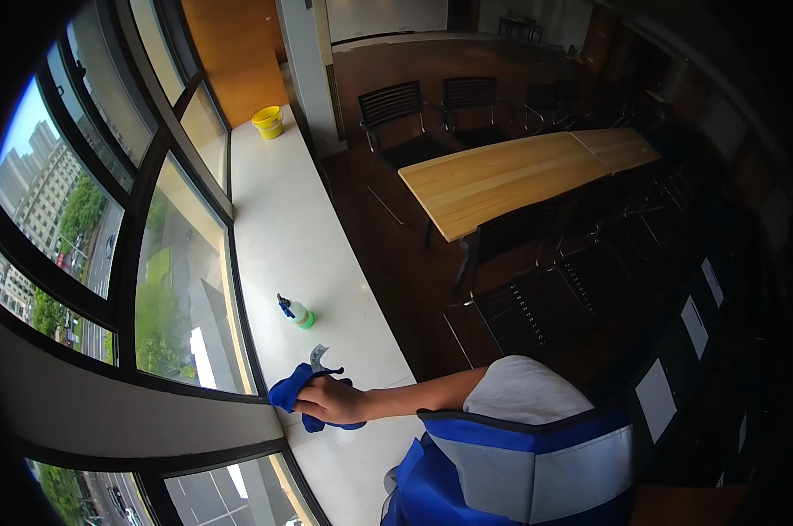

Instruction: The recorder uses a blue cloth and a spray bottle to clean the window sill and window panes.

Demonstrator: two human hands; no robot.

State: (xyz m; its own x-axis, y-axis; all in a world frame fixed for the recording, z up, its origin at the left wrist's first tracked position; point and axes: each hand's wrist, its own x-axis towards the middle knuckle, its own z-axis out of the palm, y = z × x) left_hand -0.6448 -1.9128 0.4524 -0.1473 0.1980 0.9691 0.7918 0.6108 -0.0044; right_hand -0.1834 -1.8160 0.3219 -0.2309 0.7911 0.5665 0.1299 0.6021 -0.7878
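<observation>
My right hand is closed on a crumpled blue cloth over the white windowsill counter, close to the black window frame. A pale tag sticks up from the cloth. Farther along the counter, beyond the cloth, stands a spray bottle with a blue and black trigger head and green liquid at its bottom. A yellow bucket sits at the counter's far end. My left hand is out of view. A blue and grey vest and a white sleeve show at the lower right.
Large black-framed windows line the left side, with a street outside. Right of the counter, a wooden table is surrounded by several black chairs. A grey pillar rises near the bucket. White sheets lie at the dark right side.
</observation>
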